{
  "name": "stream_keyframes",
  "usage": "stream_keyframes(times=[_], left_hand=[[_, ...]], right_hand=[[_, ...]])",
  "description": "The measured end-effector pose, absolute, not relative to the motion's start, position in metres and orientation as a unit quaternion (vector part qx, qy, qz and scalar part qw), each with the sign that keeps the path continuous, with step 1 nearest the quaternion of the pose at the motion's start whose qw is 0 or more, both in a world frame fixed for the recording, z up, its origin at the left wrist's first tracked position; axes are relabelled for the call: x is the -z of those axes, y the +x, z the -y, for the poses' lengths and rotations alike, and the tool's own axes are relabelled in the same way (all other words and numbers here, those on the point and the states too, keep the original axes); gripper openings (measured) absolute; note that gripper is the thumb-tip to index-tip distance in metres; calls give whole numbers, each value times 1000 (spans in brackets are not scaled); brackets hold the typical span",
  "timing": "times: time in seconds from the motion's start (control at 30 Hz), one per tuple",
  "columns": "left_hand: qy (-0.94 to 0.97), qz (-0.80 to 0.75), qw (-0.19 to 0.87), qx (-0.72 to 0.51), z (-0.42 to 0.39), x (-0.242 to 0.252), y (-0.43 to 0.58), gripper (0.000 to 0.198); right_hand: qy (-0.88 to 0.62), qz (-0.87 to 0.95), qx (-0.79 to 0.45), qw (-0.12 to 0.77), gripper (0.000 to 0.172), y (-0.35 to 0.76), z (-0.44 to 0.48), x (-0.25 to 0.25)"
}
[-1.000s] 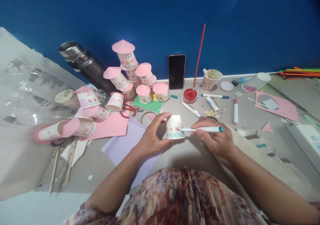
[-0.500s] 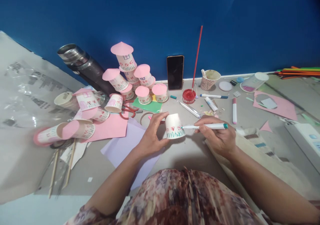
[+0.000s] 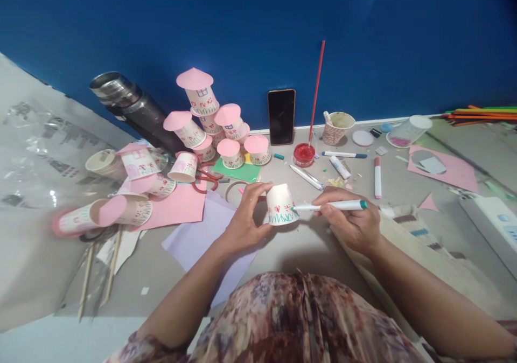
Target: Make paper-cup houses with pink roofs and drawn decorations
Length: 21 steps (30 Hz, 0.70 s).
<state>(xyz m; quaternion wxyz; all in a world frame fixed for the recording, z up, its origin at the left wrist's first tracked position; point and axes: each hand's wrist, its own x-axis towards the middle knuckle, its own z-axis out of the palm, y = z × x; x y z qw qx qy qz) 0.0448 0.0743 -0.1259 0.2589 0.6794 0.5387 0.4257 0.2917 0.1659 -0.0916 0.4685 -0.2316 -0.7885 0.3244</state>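
Observation:
A white paper cup (image 3: 281, 204) is held upside down at the centre by my left hand (image 3: 250, 215), thumb and fingers at its left side. Red flowers and green grass strokes mark its lower part. In my right hand (image 3: 353, 220) is a green marker (image 3: 343, 206), held like a pen, with its tip at the right side of the cup. Decorated cups with pink cone roofs (image 3: 194, 77) are stacked at the back left. A teal cap (image 3: 278, 156) lies behind the held cup.
Behind stand a phone (image 3: 281, 116), a red paint pot (image 3: 304, 155) with a brush and a patterned cup (image 3: 338, 128). Scissors (image 3: 208, 177), purple paper (image 3: 194, 231) and a dark flask (image 3: 141, 110) are left. Markers (image 3: 377, 177) and a cloth (image 3: 420, 250) lie right.
The marker tip has shifted slightly down and left against the cup, and the cup has turned slightly. Both hands keep their hold.

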Motion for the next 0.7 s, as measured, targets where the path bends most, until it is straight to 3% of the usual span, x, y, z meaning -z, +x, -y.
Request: stream_keyframes(times=[0.7], left_hand=[[680, -535, 273, -421, -74, 126, 46, 86]], right_hand=[[-222, 809, -320, 440, 14, 288, -167, 87]])
